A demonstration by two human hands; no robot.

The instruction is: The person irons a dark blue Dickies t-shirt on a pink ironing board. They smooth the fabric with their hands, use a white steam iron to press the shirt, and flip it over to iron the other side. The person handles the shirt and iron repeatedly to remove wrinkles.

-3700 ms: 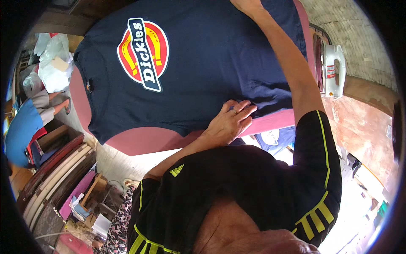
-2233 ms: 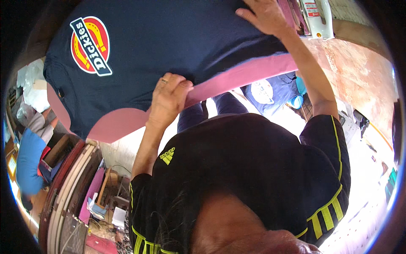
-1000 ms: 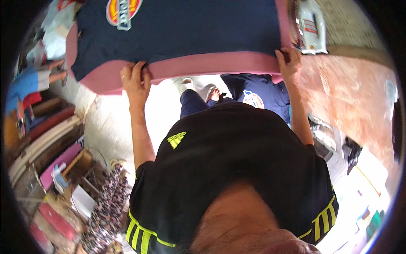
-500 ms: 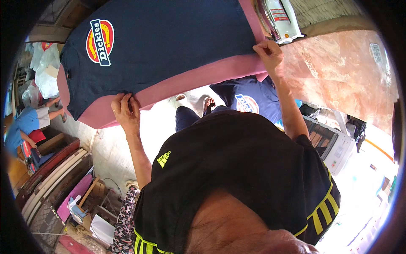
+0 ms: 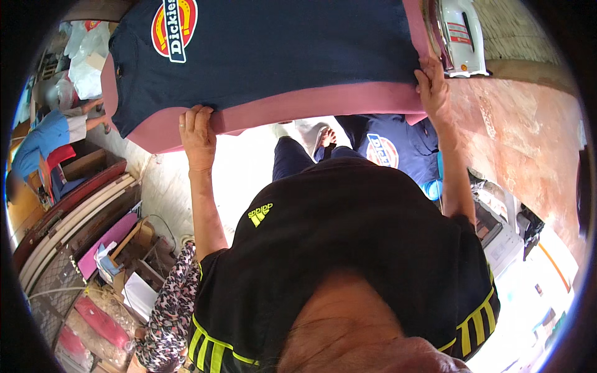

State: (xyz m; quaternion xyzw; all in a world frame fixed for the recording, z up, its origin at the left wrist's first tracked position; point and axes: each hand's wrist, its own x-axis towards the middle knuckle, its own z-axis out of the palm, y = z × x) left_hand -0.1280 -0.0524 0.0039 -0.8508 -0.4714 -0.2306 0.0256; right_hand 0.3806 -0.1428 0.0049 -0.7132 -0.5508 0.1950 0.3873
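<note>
Navy T-shirt (image 5: 280, 50): lies flat on the pink ironing board (image 5: 311, 99), collar toward left.
Left hand (image 5: 198, 140): at the shirt's near edge; fingers are bent, close together, but I cannot tell whether they pinch cloth.
Right hand (image 5: 436, 96): thumb and forefinger pinch the near right corner.
White iron (image 5: 459, 55): at the board's right end.

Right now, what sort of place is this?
Probably a garment-pressing workshop: a navy printed T-shirt spread on a pink ironing board, a white iron at its right end, and another navy printed garment nearby.
</note>
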